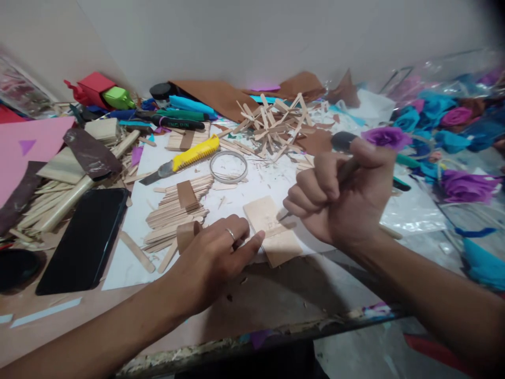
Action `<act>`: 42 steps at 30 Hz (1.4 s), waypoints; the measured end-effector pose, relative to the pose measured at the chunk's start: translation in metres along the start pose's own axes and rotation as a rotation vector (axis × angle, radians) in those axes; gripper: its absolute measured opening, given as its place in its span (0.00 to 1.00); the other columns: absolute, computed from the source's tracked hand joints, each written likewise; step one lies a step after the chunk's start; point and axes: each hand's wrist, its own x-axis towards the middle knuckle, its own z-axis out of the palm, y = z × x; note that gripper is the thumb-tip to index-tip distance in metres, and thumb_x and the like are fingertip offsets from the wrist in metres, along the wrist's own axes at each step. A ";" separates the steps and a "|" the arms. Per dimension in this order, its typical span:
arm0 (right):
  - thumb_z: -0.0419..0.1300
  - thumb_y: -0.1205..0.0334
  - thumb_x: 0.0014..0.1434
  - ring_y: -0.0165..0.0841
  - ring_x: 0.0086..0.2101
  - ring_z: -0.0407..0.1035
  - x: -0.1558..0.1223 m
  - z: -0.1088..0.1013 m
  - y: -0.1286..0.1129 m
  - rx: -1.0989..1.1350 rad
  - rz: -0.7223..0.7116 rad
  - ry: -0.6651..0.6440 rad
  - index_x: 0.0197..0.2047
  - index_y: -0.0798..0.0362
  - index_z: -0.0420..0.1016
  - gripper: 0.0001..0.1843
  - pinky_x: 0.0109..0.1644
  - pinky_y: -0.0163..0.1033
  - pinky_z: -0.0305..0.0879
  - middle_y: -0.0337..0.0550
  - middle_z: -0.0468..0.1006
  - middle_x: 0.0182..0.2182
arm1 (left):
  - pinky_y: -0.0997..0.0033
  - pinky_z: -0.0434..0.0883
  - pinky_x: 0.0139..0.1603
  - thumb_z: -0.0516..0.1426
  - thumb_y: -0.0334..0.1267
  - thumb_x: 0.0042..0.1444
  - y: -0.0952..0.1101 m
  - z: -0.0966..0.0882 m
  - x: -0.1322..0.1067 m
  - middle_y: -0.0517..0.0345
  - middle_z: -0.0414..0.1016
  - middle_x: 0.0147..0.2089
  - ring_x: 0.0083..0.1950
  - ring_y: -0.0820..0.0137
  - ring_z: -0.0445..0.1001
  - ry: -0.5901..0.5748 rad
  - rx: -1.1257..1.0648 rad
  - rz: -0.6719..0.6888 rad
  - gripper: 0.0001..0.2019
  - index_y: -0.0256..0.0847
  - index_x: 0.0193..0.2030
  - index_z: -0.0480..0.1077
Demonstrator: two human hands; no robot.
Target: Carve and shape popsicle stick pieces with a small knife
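Note:
My left hand point(215, 252) lies on the table with its fingers pressed down on the left edge of a small panel of glued craft sticks point(272, 231); a ring is on one finger. My right hand point(341, 197) is closed in a fist round a tool with a dark rounded handle point(342, 141), and the tool's thin tip touches the panel near its right edge. The panel rests on a white sheet point(130, 258).
Stacks of craft sticks point(177, 210), a yellow utility knife point(185, 158), a roll of clear tape point(229, 167) and a stick lattice point(272, 123) lie behind. A black phone point(84, 239) is at left. Purple and blue paper flowers point(445, 131) fill the right.

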 end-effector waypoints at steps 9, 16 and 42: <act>0.56 0.34 0.66 0.24 0.14 0.41 -0.003 0.002 -0.005 -0.059 0.036 -0.123 0.15 0.51 0.55 0.37 0.19 0.35 0.47 0.31 0.46 0.12 | 0.70 0.64 0.36 0.53 0.34 0.73 -0.013 0.000 -0.006 0.60 0.72 0.38 0.34 0.73 0.68 -0.001 0.136 0.290 0.09 0.41 0.56 0.72; 0.55 0.32 0.67 0.25 0.16 0.43 -0.003 0.016 0.011 0.024 -0.161 0.068 0.16 0.52 0.62 0.38 0.14 0.31 0.41 0.33 0.49 0.14 | 0.69 0.66 0.37 0.52 0.31 0.73 -0.012 0.000 -0.002 0.56 0.71 0.41 0.37 0.69 0.70 -0.017 0.264 0.309 0.13 0.37 0.60 0.70; 0.65 0.35 0.62 0.23 0.16 0.44 -0.006 0.022 0.025 -0.054 -0.132 0.187 0.15 0.53 0.61 0.37 0.17 0.31 0.39 0.33 0.53 0.14 | 0.69 0.70 0.36 0.51 0.30 0.70 -0.014 0.005 -0.001 0.53 0.73 0.42 0.35 0.69 0.71 0.014 0.275 0.365 0.17 0.35 0.63 0.68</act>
